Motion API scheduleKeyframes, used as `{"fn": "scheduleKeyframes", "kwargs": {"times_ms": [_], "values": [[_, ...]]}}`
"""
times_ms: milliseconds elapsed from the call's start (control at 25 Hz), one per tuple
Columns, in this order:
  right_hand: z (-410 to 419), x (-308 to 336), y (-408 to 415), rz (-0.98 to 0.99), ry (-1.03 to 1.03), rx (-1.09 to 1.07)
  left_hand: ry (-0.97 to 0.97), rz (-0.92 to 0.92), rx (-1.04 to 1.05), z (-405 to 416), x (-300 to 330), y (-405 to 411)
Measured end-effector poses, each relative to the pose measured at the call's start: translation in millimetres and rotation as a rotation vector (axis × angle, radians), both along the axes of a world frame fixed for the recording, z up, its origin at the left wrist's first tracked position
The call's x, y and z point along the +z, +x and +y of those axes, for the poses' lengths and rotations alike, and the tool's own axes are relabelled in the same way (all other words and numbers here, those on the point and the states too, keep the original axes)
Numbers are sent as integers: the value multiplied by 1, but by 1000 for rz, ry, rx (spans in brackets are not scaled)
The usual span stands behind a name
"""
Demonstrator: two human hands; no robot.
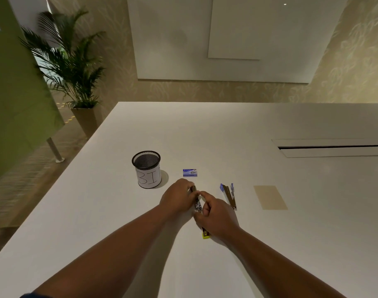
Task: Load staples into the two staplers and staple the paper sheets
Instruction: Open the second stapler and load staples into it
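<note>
White surface (226, 130) carries everything. Mesh bin (146, 168) stands left of the work; tan paper sheets (270, 197) lie to the right. Between them, both hands work an opened yellow stapler (198, 206) lying flat: left hand (177, 197) curls round its far end, right hand (216, 214) pinches near the middle. Blue stapler (229, 195) lies open just right; staple box (190, 172) sits beyond.

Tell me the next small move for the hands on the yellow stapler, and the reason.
Probably reach the right hand to the small blue staple box for a strip. Both hands, the left hand too, hold the yellow stapler opened flat on the white table, and the box lies shut just beyond.
</note>
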State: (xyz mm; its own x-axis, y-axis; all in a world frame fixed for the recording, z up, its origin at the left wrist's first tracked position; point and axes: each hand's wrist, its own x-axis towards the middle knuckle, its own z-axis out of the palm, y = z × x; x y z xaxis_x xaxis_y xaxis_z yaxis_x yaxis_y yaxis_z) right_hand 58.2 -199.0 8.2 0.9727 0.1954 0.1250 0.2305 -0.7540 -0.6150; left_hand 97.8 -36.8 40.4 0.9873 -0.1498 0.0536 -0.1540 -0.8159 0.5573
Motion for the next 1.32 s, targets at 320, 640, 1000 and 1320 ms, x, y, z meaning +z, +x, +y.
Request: {"fn": "scheduleKeyframes", "kwargs": {"times_ms": [320,640,1000,1320], "values": [[1,19,20,206,-70,58,-88,-170,11,13,-35,-8],[0,40,36,336,-84,205,-200,-76,2,16,-31,-11],[1,26,23,271,182,110,-70,-229,-40,9,-30,-13],[6,8,-4,43,259,-29,-52,-243,-45,7,-31,-13]]}}
